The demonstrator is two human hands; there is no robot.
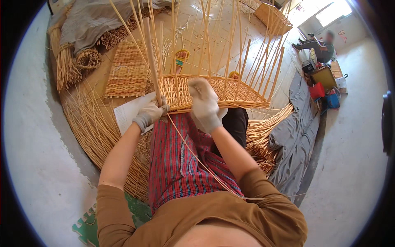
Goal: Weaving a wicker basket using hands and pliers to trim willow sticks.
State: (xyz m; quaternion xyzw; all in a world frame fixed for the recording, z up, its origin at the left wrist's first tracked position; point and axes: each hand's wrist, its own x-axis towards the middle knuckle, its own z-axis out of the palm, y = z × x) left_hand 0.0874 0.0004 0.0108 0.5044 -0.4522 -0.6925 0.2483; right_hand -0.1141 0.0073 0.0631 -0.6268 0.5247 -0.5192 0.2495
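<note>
A half-woven wicker basket (238, 88) lies across my lap, its base flat and several thin upright stakes rising from its edges. My left hand (151, 113), in a pale work glove, is closed round its near left corner, at the foot of a thick wooden stick (151, 61). My gloved right hand (204, 103) is over the base's near edge, blurred, with its fingers curled in; what they hold is hidden. A long thin wicker strand (187, 145) trails from near my left hand across my striped apron (173, 164) toward the lower right.
A woven panel (127, 70) and a white sheet (125, 117) lie to the left, near loose wicker rods (92, 123). More rods (263, 131) and grey cloth (294, 136) are on the right. Another basket (273, 18) and a seated person (323, 47) are farther back.
</note>
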